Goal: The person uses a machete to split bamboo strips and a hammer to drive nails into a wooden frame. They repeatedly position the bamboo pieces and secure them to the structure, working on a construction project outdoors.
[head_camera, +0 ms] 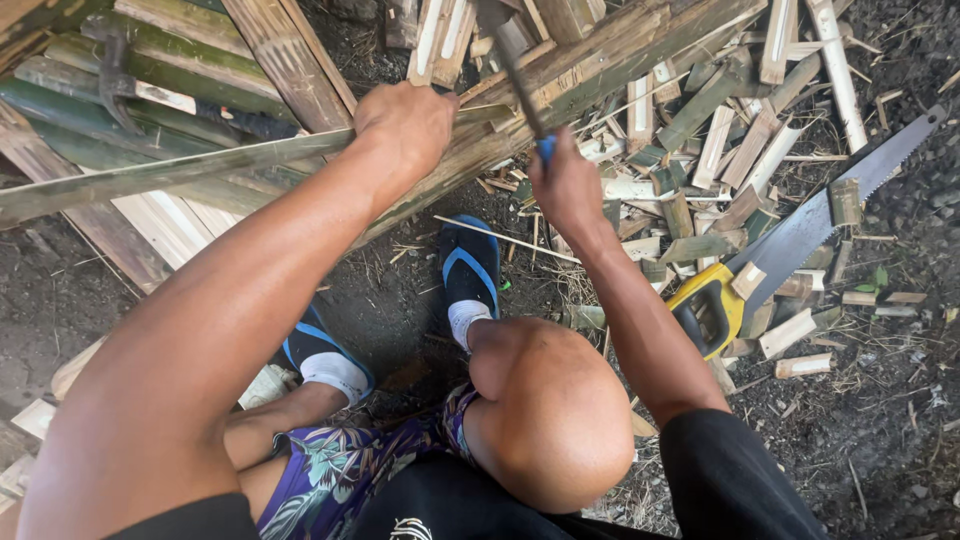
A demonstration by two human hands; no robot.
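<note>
My left hand (405, 125) grips a long split bamboo strip (170, 172) that runs out to the left across a thick bamboo pole (600, 55). My right hand (567, 180) is closed on the blue handle of a chopping knife (512, 62), whose dark blade points up toward the top edge, over the pole. The two hands are close together, the strip between them. My bare knee (550, 410) and both feet in blue sandals (470, 265) sit below the hands.
A handsaw (800, 240) with a yellow handle lies on the ground at right among several cut bamboo offcuts (720, 140). Long green bamboo slats (150, 60) are stacked at upper left, with a dark hammer-like tool (112, 75) on them. Dark soil surrounds everything.
</note>
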